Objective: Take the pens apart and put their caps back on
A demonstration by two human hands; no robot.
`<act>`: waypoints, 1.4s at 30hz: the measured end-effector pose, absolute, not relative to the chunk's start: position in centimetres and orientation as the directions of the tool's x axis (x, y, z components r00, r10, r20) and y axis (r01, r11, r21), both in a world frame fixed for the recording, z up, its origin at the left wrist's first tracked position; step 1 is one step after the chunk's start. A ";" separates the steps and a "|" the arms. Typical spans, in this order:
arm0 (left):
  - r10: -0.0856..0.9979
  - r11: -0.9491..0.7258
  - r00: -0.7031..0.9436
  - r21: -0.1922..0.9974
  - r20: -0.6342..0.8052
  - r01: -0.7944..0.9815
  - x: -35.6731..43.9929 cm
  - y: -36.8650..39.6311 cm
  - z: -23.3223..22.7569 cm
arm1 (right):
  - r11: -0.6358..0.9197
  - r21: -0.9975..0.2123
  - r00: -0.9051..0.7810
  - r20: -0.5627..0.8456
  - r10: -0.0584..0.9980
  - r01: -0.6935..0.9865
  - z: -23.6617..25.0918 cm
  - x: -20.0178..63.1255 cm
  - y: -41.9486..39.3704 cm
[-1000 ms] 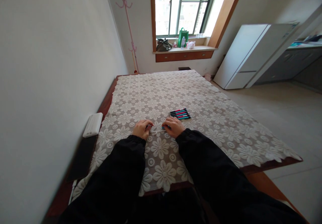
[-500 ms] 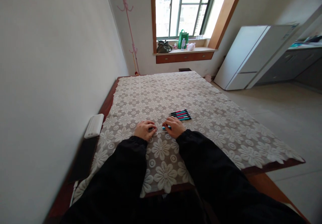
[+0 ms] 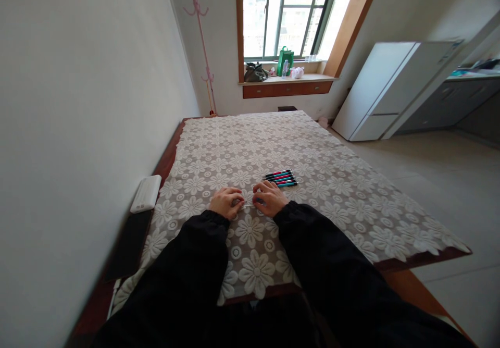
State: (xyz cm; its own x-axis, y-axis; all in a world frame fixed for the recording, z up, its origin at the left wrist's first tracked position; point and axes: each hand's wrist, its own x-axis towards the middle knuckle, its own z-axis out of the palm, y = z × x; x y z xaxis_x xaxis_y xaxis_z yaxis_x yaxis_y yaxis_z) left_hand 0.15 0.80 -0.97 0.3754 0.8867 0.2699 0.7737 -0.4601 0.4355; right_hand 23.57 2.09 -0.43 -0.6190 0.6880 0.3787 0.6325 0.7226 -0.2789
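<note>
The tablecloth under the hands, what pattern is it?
White lace flowers all over the tablecloth, seen in the head view.

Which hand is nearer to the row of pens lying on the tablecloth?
Right. The right hand sits just in front of the row of pens, almost touching it; the left hand lies farther off, to the pens' left.

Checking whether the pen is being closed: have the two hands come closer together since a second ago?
Yes. Left hand and right hand have closed in; pens unmoved.
</note>
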 end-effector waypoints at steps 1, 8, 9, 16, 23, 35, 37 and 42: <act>0.887 -0.460 0.374 0.438 0.272 0.772 0.2 0.8 -0.9 | 0.721 -0.280 -0.621 0.372 0.690 0.634 -0.4 23.6 2.1; 0.894 -0.438 0.329 0.437 0.304 0.786 0.3 0.5 -0.5 | 0.726 -0.272 -0.617 0.391 0.683 0.631 -0.6 23.9 2.2; 0.898 -0.426 0.314 0.433 0.309 0.794 0.3 0.4 -0.4 | 0.729 -0.276 -0.616 0.397 0.680 0.626 -0.5 23.9 2.3; 0.908 -0.398 0.285 0.421 0.306 0.815 0.1 0.0 -0.2 | 0.692 -0.328 -0.498 0.507 0.703 0.643 -0.5 24.1 2.5; 0.908 -0.404 0.297 0.436 0.294 0.804 0.2 0.0 -0.2 | 0.668 -0.328 -0.506 0.458 0.731 0.668 -0.9 24.1 2.6; 0.909 -0.404 0.295 0.439 0.296 0.803 0.0 0.2 -0.4 | 0.633 -0.341 -0.511 0.385 0.769 0.695 -0.6 24.1 2.4; 0.910 -0.401 0.293 0.439 0.294 0.804 0.0 0.2 -0.4 | 0.664 -0.337 -0.531 0.410 0.742 0.667 -0.6 24.1 2.3; 0.904 -0.411 0.284 0.467 0.319 0.783 0.1 0.1 -0.3 | 0.726 -0.325 -0.609 0.397 0.687 0.607 -0.6 24.0 2.1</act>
